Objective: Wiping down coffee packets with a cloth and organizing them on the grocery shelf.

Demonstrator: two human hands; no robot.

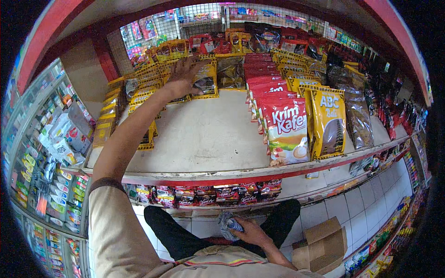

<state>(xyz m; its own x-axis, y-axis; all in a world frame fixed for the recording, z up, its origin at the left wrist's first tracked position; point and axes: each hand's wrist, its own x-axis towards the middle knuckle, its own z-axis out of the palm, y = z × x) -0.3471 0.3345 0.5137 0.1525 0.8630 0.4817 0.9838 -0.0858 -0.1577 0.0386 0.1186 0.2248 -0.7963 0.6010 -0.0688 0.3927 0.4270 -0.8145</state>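
My left hand [182,74] reaches to the back of the white shelf board [205,135]. Its fingers are spread over a row of yellow ABC coffee packets [205,78], and the thumb lies against the front one. Whether the fingertips press on the packets is hard to tell. Low in front of my lap, my right hand [248,231] is closed around a crumpled grey-blue cloth [229,224]. Red Krim Kafe creamer packets [286,130] stand in a row on the right of the board, beside yellow ABC Bali packets [328,121].
More yellow packets [106,114] line the left side. Red and dark sachets [226,194] fill the shelf below. An open cardboard box [320,246] sits on the tiled floor [365,198]. A glass display case [45,156] stands at left, and a wire grid [201,21] spans the back.
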